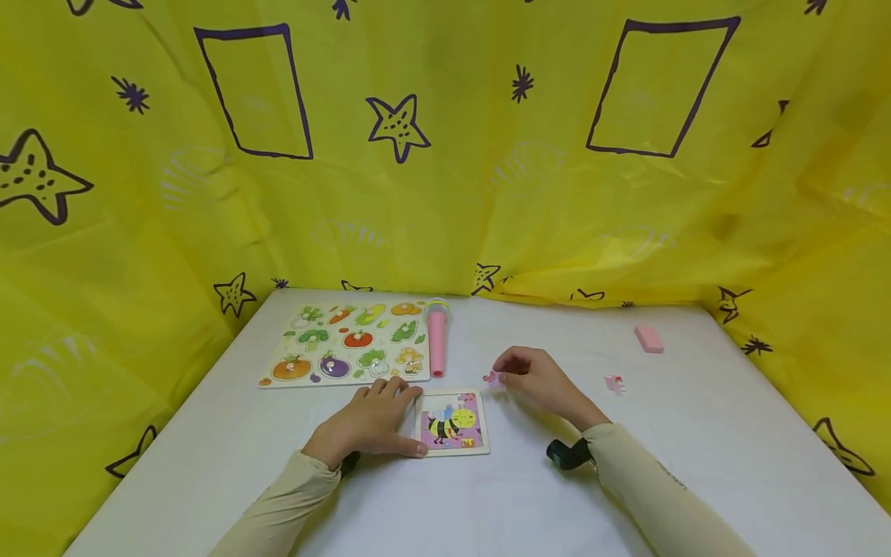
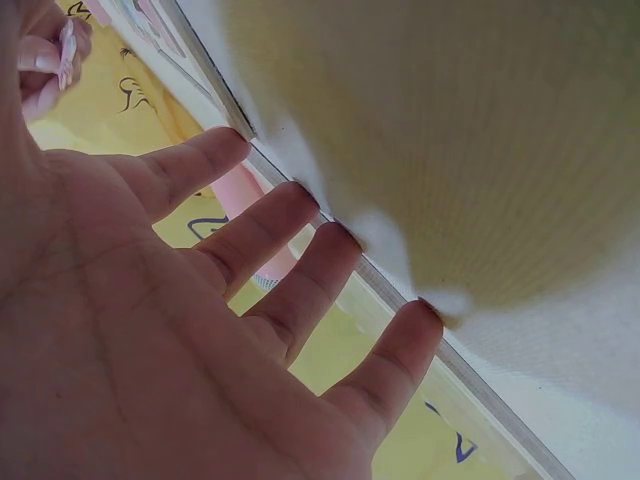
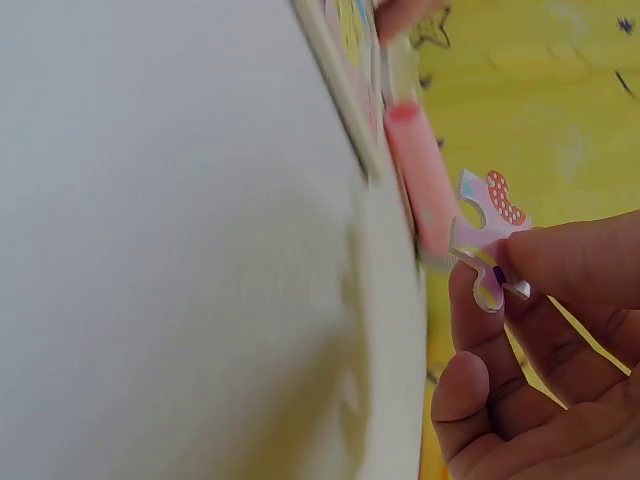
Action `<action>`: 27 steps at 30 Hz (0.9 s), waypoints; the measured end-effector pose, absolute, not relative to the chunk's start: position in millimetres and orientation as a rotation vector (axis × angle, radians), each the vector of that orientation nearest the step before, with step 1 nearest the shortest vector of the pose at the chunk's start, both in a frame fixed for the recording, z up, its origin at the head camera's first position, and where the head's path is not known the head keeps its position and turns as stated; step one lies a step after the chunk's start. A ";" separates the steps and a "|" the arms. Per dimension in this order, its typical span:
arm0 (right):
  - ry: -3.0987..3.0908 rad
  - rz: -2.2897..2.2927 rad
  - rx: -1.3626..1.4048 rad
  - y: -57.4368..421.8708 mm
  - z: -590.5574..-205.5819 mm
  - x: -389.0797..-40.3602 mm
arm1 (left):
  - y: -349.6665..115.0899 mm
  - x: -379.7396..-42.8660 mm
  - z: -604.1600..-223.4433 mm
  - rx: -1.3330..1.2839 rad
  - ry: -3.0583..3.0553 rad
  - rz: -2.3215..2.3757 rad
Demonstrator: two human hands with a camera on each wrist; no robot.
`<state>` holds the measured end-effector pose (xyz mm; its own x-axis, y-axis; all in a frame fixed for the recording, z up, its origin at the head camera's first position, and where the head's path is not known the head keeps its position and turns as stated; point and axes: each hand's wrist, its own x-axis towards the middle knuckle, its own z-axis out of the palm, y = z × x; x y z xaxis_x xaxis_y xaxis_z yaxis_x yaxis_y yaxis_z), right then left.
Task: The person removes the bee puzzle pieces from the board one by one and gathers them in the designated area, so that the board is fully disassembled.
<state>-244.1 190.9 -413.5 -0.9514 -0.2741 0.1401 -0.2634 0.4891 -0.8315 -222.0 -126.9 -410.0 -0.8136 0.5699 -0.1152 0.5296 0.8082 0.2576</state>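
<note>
A small bee jigsaw puzzle [image 1: 452, 422] lies in a pale square frame on the table, its upper left part bare. My left hand [image 1: 372, 422] rests at the frame's left side, thumb at the lower corner and index finger near the upper one. Its fingers [image 2: 300, 270] are spread and fairly straight in the left wrist view. Just right of the frame, my right hand [image 1: 539, 383] pinches a pink puzzle piece [image 3: 485, 240] between thumb and fingers. The piece carries a red, white-dotted patch. Another pink puzzle piece [image 1: 616, 384] lies farther right on the table.
Behind my left hand lies a vegetable peg board [image 1: 348, 348]. A pink toy microphone [image 1: 437, 344] stretches along its right edge. Toward the back right sits a pink block [image 1: 649, 339]. A yellow patterned curtain [image 1: 445, 209] surrounds the white table [image 1: 529, 495].
</note>
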 end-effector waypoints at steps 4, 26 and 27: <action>2.766 -1.488 -0.391 231.8 -410.0 -238.8 | -127.3 -221.5 -408.9 0.860 2.807 0.320; 2.863 -1.172 -0.036 398.5 -402.1 -218.5 | -128.6 -222.7 -410.0 0.856 2.799 0.341; 2.860 -1.170 -0.044 398.5 -402.4 -219.0 | -128.2 -223.0 -410.1 0.856 2.798 0.341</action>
